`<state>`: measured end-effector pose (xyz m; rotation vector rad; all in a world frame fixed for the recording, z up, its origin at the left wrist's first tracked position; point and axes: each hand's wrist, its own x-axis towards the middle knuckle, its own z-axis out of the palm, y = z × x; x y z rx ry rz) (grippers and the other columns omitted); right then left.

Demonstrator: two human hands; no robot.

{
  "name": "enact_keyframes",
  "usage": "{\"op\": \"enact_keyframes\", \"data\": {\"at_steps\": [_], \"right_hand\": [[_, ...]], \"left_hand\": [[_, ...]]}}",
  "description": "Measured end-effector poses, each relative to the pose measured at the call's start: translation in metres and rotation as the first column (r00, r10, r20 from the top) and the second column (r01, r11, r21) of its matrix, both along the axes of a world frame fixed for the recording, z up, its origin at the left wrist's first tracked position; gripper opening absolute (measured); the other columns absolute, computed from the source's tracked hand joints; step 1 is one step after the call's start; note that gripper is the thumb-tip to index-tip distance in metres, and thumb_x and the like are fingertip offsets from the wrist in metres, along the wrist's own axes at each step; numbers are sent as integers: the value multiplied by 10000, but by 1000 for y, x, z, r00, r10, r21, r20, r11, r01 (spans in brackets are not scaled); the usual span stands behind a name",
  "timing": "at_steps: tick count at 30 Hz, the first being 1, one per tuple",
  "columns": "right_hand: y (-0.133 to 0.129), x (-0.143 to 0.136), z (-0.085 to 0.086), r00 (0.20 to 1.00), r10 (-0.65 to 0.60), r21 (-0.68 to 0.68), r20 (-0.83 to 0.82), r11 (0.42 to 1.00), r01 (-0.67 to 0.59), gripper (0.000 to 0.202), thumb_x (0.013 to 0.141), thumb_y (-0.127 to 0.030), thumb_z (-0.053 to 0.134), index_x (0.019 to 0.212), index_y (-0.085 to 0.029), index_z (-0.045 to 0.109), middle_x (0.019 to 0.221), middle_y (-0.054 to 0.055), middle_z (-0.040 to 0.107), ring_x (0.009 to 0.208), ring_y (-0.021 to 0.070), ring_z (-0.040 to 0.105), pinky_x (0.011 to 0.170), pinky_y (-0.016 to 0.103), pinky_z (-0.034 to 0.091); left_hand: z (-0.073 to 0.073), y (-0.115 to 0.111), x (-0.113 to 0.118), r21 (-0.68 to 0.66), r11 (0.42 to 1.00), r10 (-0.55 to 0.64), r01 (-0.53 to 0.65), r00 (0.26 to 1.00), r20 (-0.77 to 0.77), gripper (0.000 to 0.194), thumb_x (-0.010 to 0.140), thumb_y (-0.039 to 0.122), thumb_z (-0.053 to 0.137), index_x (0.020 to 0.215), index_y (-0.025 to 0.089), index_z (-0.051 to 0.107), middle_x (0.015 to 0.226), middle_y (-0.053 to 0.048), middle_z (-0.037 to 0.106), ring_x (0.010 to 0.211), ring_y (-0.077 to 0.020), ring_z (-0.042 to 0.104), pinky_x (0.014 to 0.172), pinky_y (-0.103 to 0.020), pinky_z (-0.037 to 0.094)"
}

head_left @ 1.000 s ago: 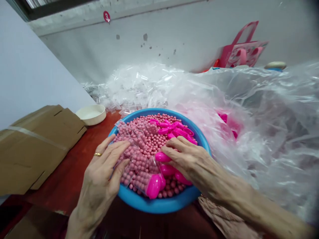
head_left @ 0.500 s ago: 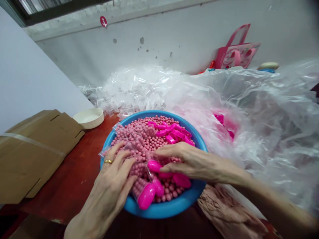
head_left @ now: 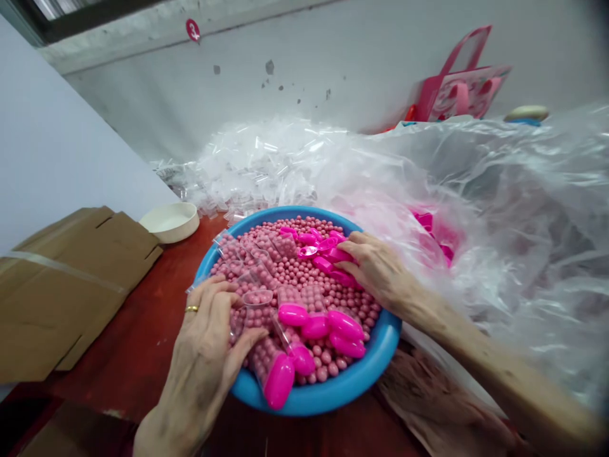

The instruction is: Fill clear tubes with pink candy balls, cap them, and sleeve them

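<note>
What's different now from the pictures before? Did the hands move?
The right hand left the pink-capped tubes at the near side of the blue basin and moved away from the person, to the loose pink caps. The left hand is still at the basin's left side, by the bead-filled clear tubes.

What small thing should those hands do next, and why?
Probably lift one of the loose pink caps: the right hand has its fingers among them, while beside the left hand a bead-filled clear tube shows an open mouth.
</note>
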<state>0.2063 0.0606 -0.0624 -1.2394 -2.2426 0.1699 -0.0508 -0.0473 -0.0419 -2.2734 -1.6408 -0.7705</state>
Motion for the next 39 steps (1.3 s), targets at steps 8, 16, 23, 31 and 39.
{"op": "enact_keyframes", "data": {"at_steps": [8,16,23,31,39], "right_hand": [[-13,-4,3,964,-7,68,-265,997,26,117,856,-222,563,882,-167,664,923,93,704,845,245,656,794,418,514],[-29,-20,12,821,-33,-208,-570,972,-105,210,854,-352,596,933,-184,695,868,24,732,783,181,677,724,329,563],[-33,-28,11,484,-334,-580,-809,588,-564,302,747,-357,713,991,-181,689,722,3,705,579,98,640,559,206,525],[-43,-31,23,415,-394,-565,-820,443,-696,295,717,-280,752,1008,-244,719,845,12,745,702,98,675,665,203,549],[-54,-33,40,521,-12,-237,-854,899,-369,186,830,-214,649,945,-325,745,897,-19,733,862,127,661,800,267,537]], "left_hand": [[-3,-3,-11,43,999,-18,23,994,-108,130,798,313,644,831,199,589,1030,-114,563,1126,-346,461,911,-501,467],[-7,-4,-2,-32,999,-17,17,1000,3,119,803,225,634,890,188,562,1052,-120,582,1176,-348,414,959,-539,416],[1,-11,-8,-10,996,-84,90,959,269,161,759,162,664,843,244,554,955,-48,646,1152,-300,483,941,-505,430],[29,-1,35,-301,904,76,305,576,814,75,790,227,656,852,212,616,817,-9,685,744,-173,654,646,-279,522],[28,34,58,-332,820,78,467,482,872,79,793,194,645,849,193,590,737,32,584,656,-114,546,600,-228,451]]}}
